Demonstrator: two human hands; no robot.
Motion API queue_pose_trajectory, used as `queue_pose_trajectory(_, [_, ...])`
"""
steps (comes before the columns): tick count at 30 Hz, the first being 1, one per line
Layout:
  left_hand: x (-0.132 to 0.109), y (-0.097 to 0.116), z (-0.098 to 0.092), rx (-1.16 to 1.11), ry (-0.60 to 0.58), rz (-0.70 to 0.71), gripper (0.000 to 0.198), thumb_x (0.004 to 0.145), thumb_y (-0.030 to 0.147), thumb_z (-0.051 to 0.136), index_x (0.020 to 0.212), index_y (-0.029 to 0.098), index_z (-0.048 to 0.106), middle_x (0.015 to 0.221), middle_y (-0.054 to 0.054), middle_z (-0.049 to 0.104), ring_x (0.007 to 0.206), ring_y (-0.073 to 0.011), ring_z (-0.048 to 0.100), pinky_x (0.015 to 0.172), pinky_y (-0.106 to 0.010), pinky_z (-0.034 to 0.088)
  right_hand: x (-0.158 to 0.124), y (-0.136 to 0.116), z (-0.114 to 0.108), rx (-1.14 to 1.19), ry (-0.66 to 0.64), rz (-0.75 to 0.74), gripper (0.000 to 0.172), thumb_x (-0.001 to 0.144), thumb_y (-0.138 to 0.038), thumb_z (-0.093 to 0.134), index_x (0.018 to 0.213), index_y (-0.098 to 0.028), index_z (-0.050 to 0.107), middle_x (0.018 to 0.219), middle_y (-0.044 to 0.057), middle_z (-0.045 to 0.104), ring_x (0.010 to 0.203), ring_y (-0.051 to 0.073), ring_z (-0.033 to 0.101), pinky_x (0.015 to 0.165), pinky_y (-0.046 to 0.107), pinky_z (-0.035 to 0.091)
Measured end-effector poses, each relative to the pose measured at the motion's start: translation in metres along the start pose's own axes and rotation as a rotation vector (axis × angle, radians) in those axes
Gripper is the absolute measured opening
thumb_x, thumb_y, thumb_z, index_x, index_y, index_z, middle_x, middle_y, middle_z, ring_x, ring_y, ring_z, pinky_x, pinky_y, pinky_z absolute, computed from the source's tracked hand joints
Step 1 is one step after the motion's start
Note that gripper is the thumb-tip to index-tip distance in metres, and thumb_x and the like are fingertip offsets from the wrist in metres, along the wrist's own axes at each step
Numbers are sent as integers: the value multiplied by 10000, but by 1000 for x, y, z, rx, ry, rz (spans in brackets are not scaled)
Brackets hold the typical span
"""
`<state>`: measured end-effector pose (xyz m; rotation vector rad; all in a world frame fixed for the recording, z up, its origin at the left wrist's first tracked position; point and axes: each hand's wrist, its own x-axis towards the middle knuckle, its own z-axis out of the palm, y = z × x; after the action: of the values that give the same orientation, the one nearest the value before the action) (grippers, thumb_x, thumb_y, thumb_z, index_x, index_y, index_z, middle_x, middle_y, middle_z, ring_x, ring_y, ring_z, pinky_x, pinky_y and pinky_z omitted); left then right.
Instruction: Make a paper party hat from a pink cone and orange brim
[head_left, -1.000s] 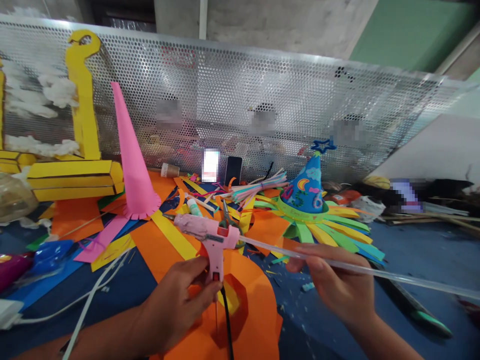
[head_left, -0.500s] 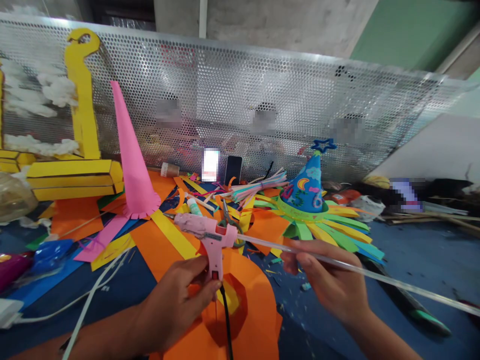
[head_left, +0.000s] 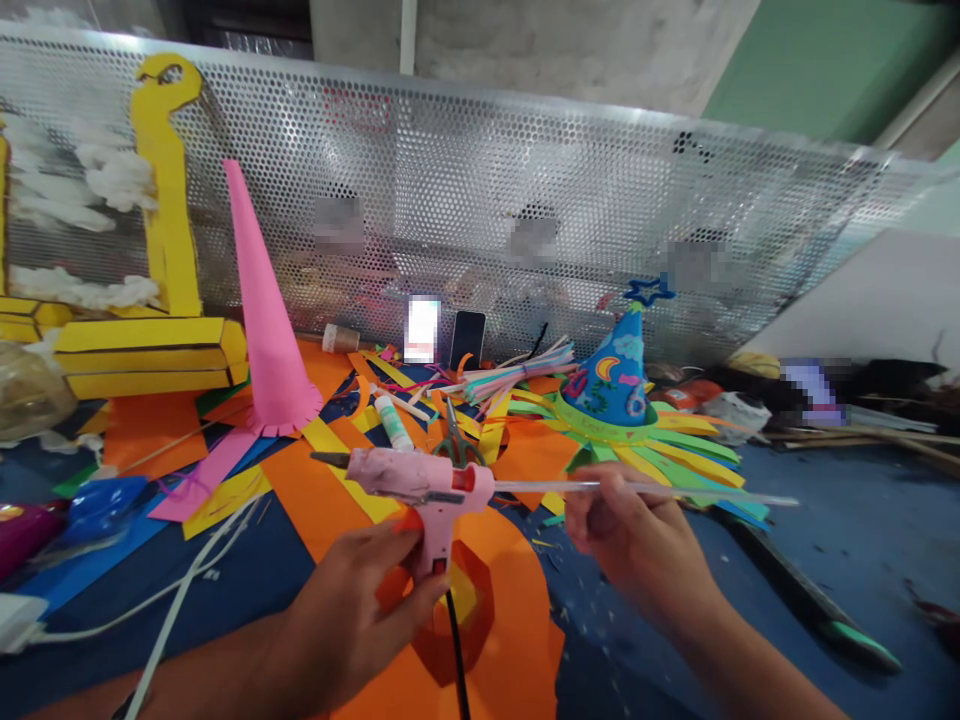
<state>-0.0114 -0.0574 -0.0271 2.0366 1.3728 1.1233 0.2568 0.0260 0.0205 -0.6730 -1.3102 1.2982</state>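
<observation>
My left hand (head_left: 360, 610) is closed round the handle of a pink glue gun (head_left: 420, 485), whose nozzle points left above orange paper. A black cord drops from the handle. My right hand (head_left: 637, 550) pinches a long clear glue stick (head_left: 675, 489) that runs level into the back of the gun. Its free end sticks out to the right past my fingers.
A tall pink paper cone (head_left: 262, 310) stands at the left by a yellow cardboard model (head_left: 150, 340). A blue party hat (head_left: 615, 375) on green and yellow strips sits to the right. Scissors (head_left: 454, 440), a white glue tube (head_left: 391, 420), paper scraps and a perforated metal screen (head_left: 487, 200) lie behind.
The glue stick has slid further into the gun and swung from a slant to level. My right hand moved left toward the gun, which has risen slightly.
</observation>
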Motion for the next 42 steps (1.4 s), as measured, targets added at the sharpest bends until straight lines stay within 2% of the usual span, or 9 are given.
queue_pose_trajectory(7, [-1, 4, 3, -22, 129, 138, 106, 966, 244, 634, 862, 224, 631, 750, 28, 688, 668, -122, 662, 664, -203, 492, -6, 7, 3, 160, -16, 191, 294, 744, -438, 945, 863, -233, 771, 606, -12, 682, 442, 113, 567, 396, 197, 417])
queue_pose_trajectory(16, [-1, 10, -3, 51, 103, 202, 131, 949, 210, 632, 825, 217, 590, 739, 35, 685, 658, -117, 661, 626, -204, 473, -8, 11, 6, 129, 19, 263, 327, 701, -459, 972, 844, -230, 787, 534, -20, 647, 442, 113, 559, 430, 198, 404])
queue_pose_trajectory(20, [-1, 11, -4, 29, 75, 172, 165, 952, 225, 626, 794, 212, 582, 717, 30, 678, 645, -117, 654, 619, -206, 468, -9, 14, 9, 137, -3, 246, 321, 715, -476, 954, 731, -213, 769, 534, -21, 623, 454, 115, 560, 440, 211, 417])
queue_pose_trajectory(24, [-1, 9, -2, -45, 40, 107, 154, 956, 228, 608, 804, 202, 614, 752, 14, 695, 673, -121, 656, 657, -208, 479, -9, 14, 10, 120, -46, 209, 412, 761, -505, 909, 585, -194, 705, 518, -2, 609, 466, 116, 555, 471, 225, 448])
queue_pose_trajectory(28, [1, 7, -1, -109, -16, -26, 214, 945, 302, 626, 766, 185, 623, 696, 8, 652, 660, -132, 621, 652, -236, 450, -7, 11, 9, 70, -25, 190, 456, 780, -551, 885, 562, -191, 710, 509, 11, 611, 481, 112, 556, 495, 219, 455])
queue_pose_trajectory(30, [4, 6, -2, -247, -100, -124, 237, 951, 350, 625, 793, 173, 643, 729, -8, 654, 702, -149, 629, 674, -250, 467, -6, 10, 11, 58, -15, 187, 412, 783, -564, 883, 634, -199, 763, 516, 7, 611, 481, 104, 549, 486, 208, 442])
queue_pose_trajectory(32, [8, 5, -4, -504, -194, -238, 270, 962, 410, 633, 869, 159, 670, 797, -26, 671, 743, -161, 655, 694, -257, 504, -6, 9, 13, 77, -8, 183, 326, 766, -551, 905, 823, -238, 833, 569, -6, 645, 476, 94, 554, 470, 195, 429])
queue_pose_trajectory(36, [15, -5, -2, -993, -293, -413, 352, 922, 484, 745, 953, 134, 715, 833, -38, 699, 702, -147, 696, 690, -261, 552, -8, 9, 16, 103, -24, 155, 457, 743, -480, 943, 1162, -354, 811, 814, 7, 772, 497, 88, 602, 472, 202, 480])
queue_pose_trajectory(42, [18, -11, 3, -1302, -291, -554, 411, 786, 434, 909, 1022, 117, 797, 829, -55, 716, 719, -135, 699, 681, -240, 581, -12, 8, 14, 47, -116, 40, 419, 822, -422, 901, 1226, -388, 794, 877, 25, 809, 497, 95, 647, 528, 236, 560])
